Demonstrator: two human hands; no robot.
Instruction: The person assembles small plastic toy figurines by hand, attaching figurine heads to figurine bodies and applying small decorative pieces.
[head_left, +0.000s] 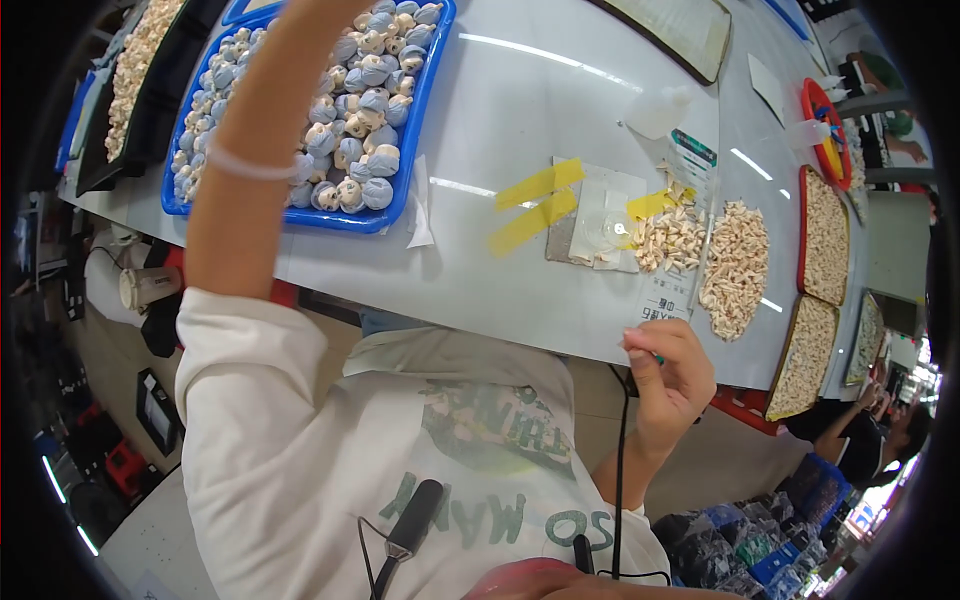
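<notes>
Beside blue tray (405,160) of small blue-and-cream figures (350,100), left arm reaches up past frame edge, fingers unseen, grip impossible to tell. Right hand (668,375), near tray's far side at table edge, pinches thin green-tipped tool (657,357), fingers pressed together, close to cream parts pile (735,265).

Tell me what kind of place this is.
Likely a small-parts assembly or sorting bench in a workshop: a blue plastic tray of small blue-and-cream figures, loose piles of small cream moulded parts on the long white table, and more red-rimmed trays of parts alongside.
</notes>
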